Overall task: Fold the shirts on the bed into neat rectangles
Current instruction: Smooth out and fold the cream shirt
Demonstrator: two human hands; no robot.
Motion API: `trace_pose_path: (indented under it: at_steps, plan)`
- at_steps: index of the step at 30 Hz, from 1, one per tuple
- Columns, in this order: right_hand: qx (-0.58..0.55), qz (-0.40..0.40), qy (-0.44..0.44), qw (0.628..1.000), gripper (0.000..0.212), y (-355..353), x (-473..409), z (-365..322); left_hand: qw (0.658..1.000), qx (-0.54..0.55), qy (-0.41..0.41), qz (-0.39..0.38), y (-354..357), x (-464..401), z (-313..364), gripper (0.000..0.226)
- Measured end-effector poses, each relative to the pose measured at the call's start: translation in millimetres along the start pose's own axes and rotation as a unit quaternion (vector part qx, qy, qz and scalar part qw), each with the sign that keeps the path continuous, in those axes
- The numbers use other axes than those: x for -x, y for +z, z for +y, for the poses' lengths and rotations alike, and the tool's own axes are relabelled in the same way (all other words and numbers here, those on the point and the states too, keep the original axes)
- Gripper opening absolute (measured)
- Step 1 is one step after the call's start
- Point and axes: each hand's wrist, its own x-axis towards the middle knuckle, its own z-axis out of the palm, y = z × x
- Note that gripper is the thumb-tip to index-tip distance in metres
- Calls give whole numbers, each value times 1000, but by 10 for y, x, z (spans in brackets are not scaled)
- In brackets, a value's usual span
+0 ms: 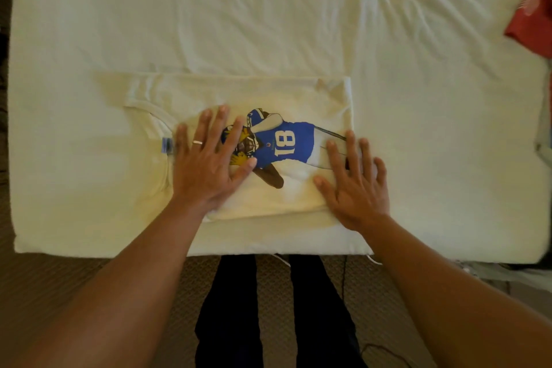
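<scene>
L hand flat, fingers spread | R hand same | both pressing cream printed cotton shirt | white-sheeted bed

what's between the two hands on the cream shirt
In the head view, the printed football player in the blue 18 jersey lies between the left hand and right hand, both flat on the cream shirt.

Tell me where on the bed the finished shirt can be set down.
Bare sheet runs wide beyond the cream shirt, from the bed's left edge across to the red shirt. A second bare patch lies right of the cream shirt. The near edge is crowded: the left hand and right hand press there.
</scene>
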Motion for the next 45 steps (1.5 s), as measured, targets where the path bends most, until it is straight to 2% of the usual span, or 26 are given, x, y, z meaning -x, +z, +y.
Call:
trace_pose_path:
  at_steps: [3,5,7,9,10,12,14,16,18,22,26,29,31,35,38,42,45]
  plan:
    - [-12,5,-19,1000,77,-82,-21,-24,998,28,-48,37,-67,86,41,78]
    - [-54,27,14,998,75,-158,-35,-61,982,55,-166,77,-138,189,-31,75]
    - [-138,59,83,985,70,-261,-89,-136,931,114,-326,114,-225,272,-111,77]
    - [-259,75,169,948,60,-383,-213,-245,868,191,-445,115,-334,263,-137,76]
    - [-318,67,220,920,55,-455,-293,-296,849,215,-472,106,-400,229,-132,75]
    - [-422,36,310,851,46,-577,-451,-354,814,285,-498,88,-470,129,-163,72]
    - [-513,8,341,788,28,-665,-562,-351,759,393,-514,69,-498,51,-239,67]
    - [-544,-27,331,771,11,-733,-608,-340,728,477,-491,33,-546,40,-298,58]
    - [-518,-47,318,792,6,-775,-596,-323,723,515,-459,5,-641,60,-295,45]
    - [-457,-63,256,849,24,-989,-476,-345,736,533,-418,-9,-967,174,-213,41]
    - [-406,-43,159,899,23,-1483,-301,-419,754,531,-387,-4,-1456,375,20,77]
    - [-382,-17,89,920,22,-1961,-178,-451,743,546,-382,58,-1845,583,113,91]
    - [-369,-3,54,928,19,-2304,-81,-473,731,550,-389,110,-2173,799,170,85]
    - [-360,6,-24,933,15,-2965,133,-755,718,528,-409,195,-2864,1380,285,56]
    - [-336,-4,-98,937,13,-3360,320,-1125,690,534,-429,235,-3200,1847,254,33]
    - [-286,-15,-215,934,12,-3737,519,-1789,645,526,-467,298,-3507,2544,47,41]
    - [-255,-9,-300,919,14,-3878,691,-2423,602,515,-491,363,-3615,3122,-164,38]
